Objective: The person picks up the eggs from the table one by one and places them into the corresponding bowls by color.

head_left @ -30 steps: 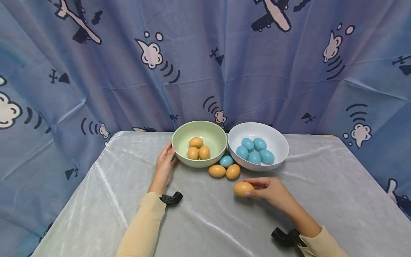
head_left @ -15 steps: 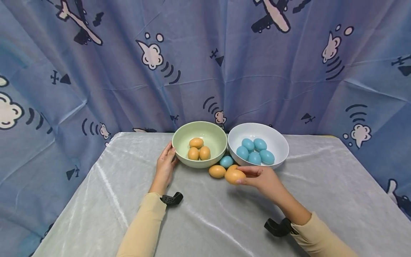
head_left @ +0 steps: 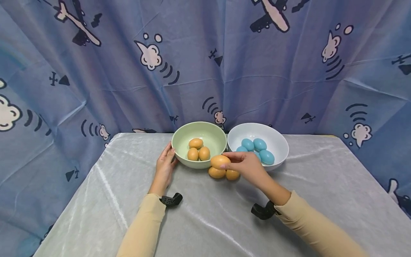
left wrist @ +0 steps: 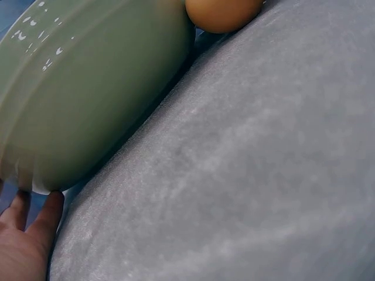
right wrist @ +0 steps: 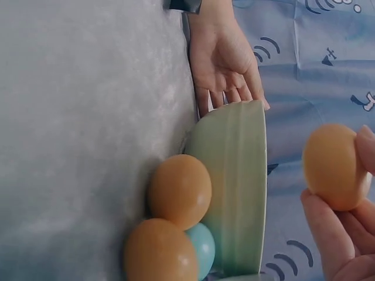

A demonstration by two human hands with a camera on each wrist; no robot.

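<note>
My right hand (head_left: 248, 167) pinches an orange egg (head_left: 219, 161) between thumb and fingers, raised close to the near right rim of the green bowl (head_left: 196, 164). Inside that bowl lie three orange eggs (head_left: 204, 153). The left hand (head_left: 165, 166) rests against the bowl's left side, fingers extended and touching its wall, as the right wrist view also shows. Two more orange eggs, one left (head_left: 216, 173) and one right (head_left: 232, 175), sit on the table in front of the bowls. Behind them is a blue egg (right wrist: 203, 249), hidden in the head view.
A white bowl (head_left: 280, 142) holding several blue eggs (head_left: 267, 156) stands right beside the green one, partly covered by the right hand. Grey cloth (head_left: 199, 228) covers the table. A blue printed curtain (head_left: 192, 53) hangs behind its far edge.
The right hand has carried the orange egg forward and left, from over the near table to beside the green bowl's rim. The left hand has stayed against the bowl.
</note>
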